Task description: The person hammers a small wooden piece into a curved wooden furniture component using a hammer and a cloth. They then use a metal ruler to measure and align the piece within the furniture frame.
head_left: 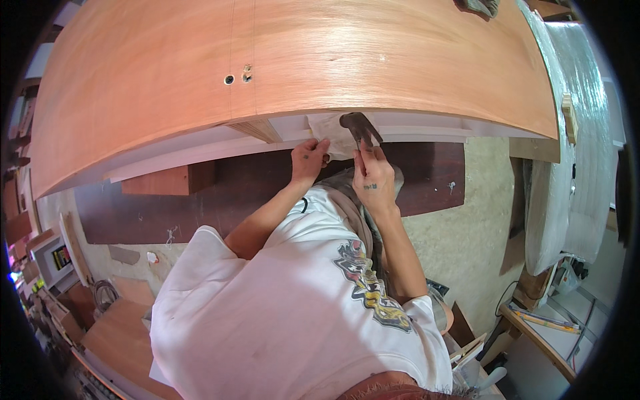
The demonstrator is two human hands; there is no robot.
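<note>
My right hand (375,179) is closed around a claw hammer (360,127), with its dark head up just under the front edge of a large light-brown wooden panel (320,60). To its left, my left hand (308,163) is closed with thumb and fingertips together; whatever they pinch is too small or hidden to make out. Behind both hands hangs a pale crumpled sheet or bag (328,133), against a white rail (220,152) below the panel. A wooden cross-piece (260,129) slants under the panel. Two small holes pierce the panel's surface left of centre.
A dark reddish board (433,180) lies on the concrete floor (467,240), with a wooden block (160,180) at its left. Plastic-wrapped panels (580,147) stand at right. A dark grey cloth item (481,5) rests on the panel's far edge. Wooden boards (123,333) crowd the lower left.
</note>
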